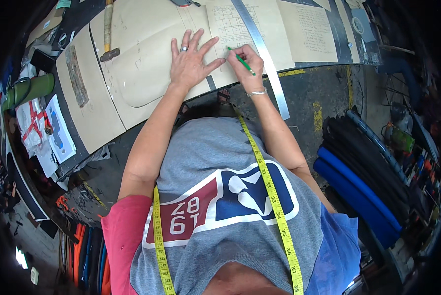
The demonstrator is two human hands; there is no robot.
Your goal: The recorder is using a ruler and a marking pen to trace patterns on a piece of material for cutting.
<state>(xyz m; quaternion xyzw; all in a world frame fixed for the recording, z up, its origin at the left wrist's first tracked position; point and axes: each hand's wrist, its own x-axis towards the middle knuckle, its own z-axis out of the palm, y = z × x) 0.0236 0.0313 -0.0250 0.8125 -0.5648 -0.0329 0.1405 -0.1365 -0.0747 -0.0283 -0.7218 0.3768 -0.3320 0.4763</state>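
Observation:
My right hand grips a green pencil over a sheet of tan paper marked with a hand-drawn grid and writing. Flat beside it, with fingers spread, my left hand presses on the paper at its left edge; a ring shows on one finger. A long metal ruler lies across the sheet just right of the pencil and juts past the table's near edge. Under and left of my left hand spreads a large tan pattern piece with a rounded corner.
A hammer and a worn flat strip lie to the left. Another written sheet is at the right. A green cylinder sits at the far left; blue and black rolls stand right. A yellow tape measure hangs round my neck.

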